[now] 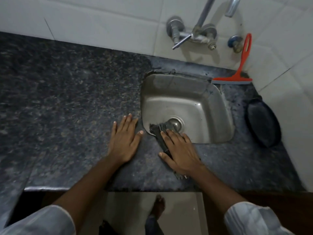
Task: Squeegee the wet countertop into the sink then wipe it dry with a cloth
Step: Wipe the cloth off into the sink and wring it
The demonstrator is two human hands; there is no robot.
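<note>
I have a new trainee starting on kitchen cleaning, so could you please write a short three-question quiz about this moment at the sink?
1. True or false: the red squeegee is in one of the person's hands.
2. Multiple choice: the right hand presses a dark cloth that lies A) wholly inside the sink, B) across the sink's front-left edge, C) against the tap.
3. What is the left hand doing?

Key
1. False: it stands propped against the wall tiles behind the sink's right corner.
2. B: one end hangs over the rim towards the drain.
3. It rests flat, palm down, on the dark countertop left of the sink, holding nothing.
</note>
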